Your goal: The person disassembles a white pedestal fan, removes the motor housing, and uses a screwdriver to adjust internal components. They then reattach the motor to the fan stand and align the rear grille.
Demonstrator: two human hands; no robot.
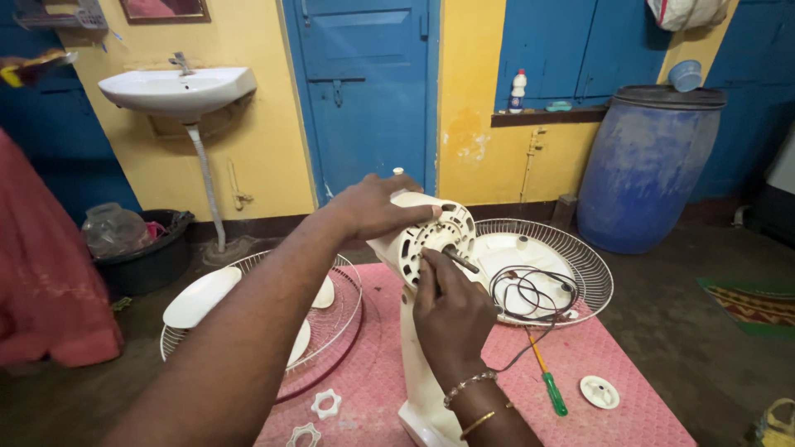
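Fan: cream plastic table-fan motor housing (pixel 431 240) stood upright on the pink mat (pixel 596 356).
Left hand (pixel 377 207): curled over its top.
Right hand (pixel 447 306): fingertips pinched at the front face.
Handling: seemingly light, rigid, top-heavy; best gripped by the stem.

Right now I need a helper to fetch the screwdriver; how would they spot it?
Look at the pink mat on the floor. Right of the right hand, the screwdriver lies below the wire grille. It alone has a green handle and orange shaft.

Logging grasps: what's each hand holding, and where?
Left hand grips the cream plastic fan motor housing over its top. Right hand fingers touch its front face beside the metal shaft; hold unclear.
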